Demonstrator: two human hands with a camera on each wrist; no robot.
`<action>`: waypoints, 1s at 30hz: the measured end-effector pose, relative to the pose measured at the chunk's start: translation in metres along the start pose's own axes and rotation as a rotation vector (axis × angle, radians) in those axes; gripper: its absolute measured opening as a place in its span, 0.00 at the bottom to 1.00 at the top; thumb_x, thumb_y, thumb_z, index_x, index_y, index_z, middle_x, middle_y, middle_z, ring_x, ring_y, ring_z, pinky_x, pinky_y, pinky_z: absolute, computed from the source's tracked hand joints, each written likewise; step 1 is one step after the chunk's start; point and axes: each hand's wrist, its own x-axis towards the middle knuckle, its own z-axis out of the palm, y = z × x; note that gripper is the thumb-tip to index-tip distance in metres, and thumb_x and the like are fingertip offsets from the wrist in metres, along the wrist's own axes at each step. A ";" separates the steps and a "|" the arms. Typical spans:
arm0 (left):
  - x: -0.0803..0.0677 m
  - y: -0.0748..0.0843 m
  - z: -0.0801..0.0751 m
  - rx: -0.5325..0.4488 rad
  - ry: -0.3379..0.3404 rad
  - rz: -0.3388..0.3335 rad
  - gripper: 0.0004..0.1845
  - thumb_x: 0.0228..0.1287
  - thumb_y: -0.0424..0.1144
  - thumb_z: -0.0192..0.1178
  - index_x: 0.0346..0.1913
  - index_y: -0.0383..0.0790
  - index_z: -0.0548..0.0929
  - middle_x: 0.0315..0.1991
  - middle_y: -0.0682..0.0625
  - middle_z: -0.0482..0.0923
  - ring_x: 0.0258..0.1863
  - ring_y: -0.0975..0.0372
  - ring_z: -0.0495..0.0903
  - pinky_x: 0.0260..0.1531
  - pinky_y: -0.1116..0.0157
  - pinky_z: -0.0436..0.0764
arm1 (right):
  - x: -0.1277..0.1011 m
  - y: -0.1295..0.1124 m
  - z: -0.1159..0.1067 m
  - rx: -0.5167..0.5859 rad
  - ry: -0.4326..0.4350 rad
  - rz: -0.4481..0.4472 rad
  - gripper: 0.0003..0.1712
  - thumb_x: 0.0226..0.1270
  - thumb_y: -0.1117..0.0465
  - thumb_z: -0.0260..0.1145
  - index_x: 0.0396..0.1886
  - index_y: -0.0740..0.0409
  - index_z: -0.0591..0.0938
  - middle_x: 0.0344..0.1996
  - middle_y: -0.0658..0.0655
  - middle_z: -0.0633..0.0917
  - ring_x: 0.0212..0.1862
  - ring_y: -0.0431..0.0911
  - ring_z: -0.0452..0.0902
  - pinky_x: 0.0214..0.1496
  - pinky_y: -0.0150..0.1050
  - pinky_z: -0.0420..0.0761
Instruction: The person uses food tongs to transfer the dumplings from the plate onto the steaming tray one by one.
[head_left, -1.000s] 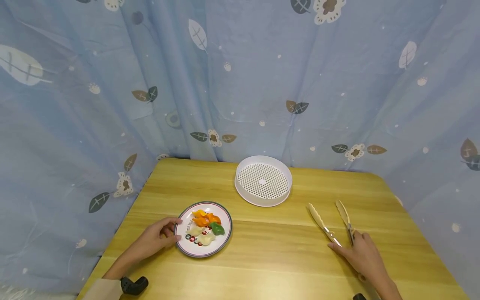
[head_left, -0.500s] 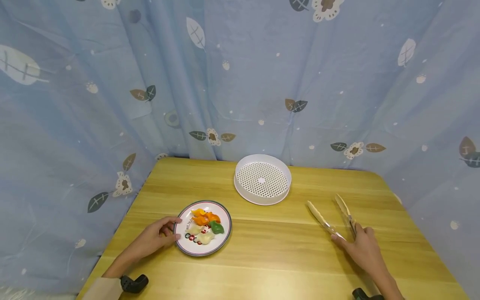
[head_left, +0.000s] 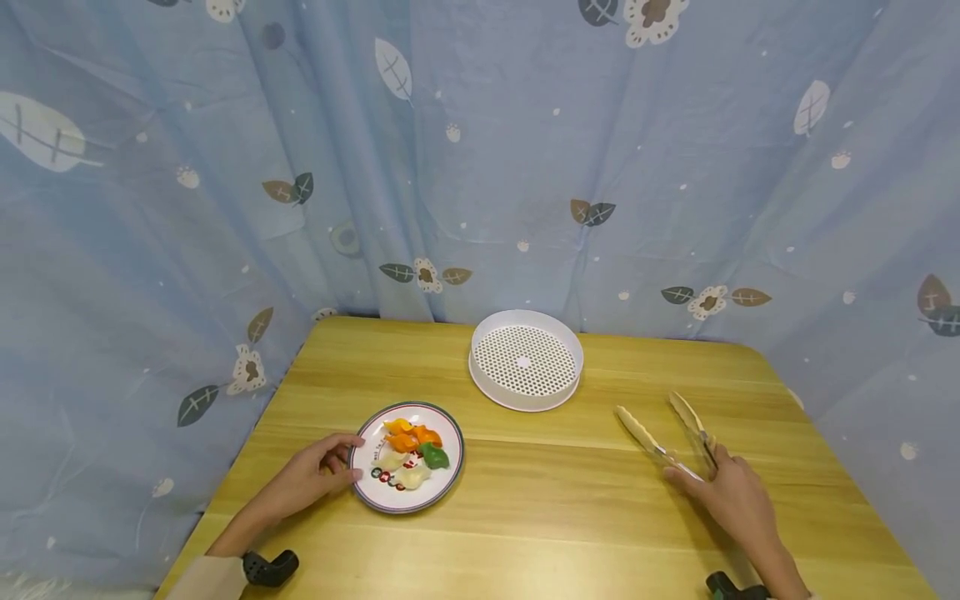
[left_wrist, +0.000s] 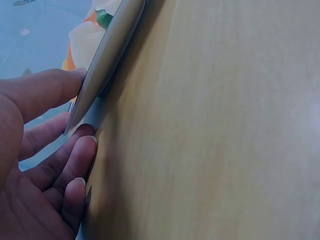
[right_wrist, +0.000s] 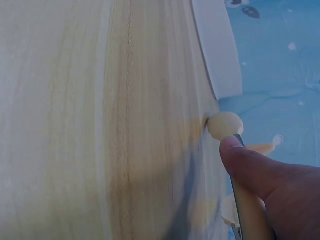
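Observation:
A white plate with a dark rim bears several dumpling-shaped pieces, coloured orange, yellow, green and cream. At its left edge, my left hand pinches the rim. The left wrist view has the thumb over the plate and some fingertips below its edge. Metal tongs with cream tips are in my right hand, their arms spread and nothing between them. One rounded tip is close to the tabletop in the right wrist view, with the thumb pressing along an arm.
A round white steamer tray with a perforated base stands toward the back of the wooden table. Blue patterned curtains hang behind the table and at both sides.
My right hand has shifted slightly away and to the right along the tongs, which stay spread. My left hand, the plate and the steamer tray have not visibly moved.

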 end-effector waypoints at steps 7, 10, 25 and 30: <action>-0.002 -0.001 0.001 -0.003 0.004 0.010 0.26 0.65 0.41 0.72 0.62 0.37 0.78 0.44 0.44 0.74 0.38 0.56 0.72 0.35 0.66 0.74 | -0.003 -0.001 0.004 0.047 0.064 0.009 0.64 0.64 0.28 0.66 0.67 0.87 0.65 0.22 0.60 0.77 0.26 0.55 0.74 0.36 0.57 0.79; -0.001 -0.001 0.000 -0.005 0.002 0.018 0.26 0.65 0.41 0.73 0.63 0.37 0.78 0.45 0.44 0.75 0.38 0.56 0.73 0.36 0.66 0.74 | -0.005 -0.005 0.006 0.062 0.122 -0.025 0.55 0.65 0.29 0.67 0.62 0.81 0.74 0.17 0.53 0.69 0.21 0.47 0.62 0.26 0.46 0.71; -0.001 -0.001 0.000 0.011 0.017 0.022 0.26 0.65 0.41 0.73 0.63 0.38 0.78 0.45 0.45 0.75 0.39 0.56 0.73 0.36 0.66 0.75 | 0.002 -0.032 -0.002 0.116 0.114 -0.057 0.50 0.63 0.28 0.68 0.63 0.67 0.79 0.35 0.56 0.88 0.30 0.47 0.80 0.32 0.47 0.76; -0.001 -0.003 0.000 0.003 0.018 0.031 0.26 0.65 0.41 0.73 0.62 0.38 0.78 0.45 0.45 0.75 0.38 0.56 0.73 0.36 0.66 0.75 | 0.001 -0.043 -0.004 0.104 0.122 -0.106 0.55 0.62 0.29 0.70 0.69 0.72 0.74 0.38 0.60 0.89 0.33 0.53 0.83 0.34 0.52 0.78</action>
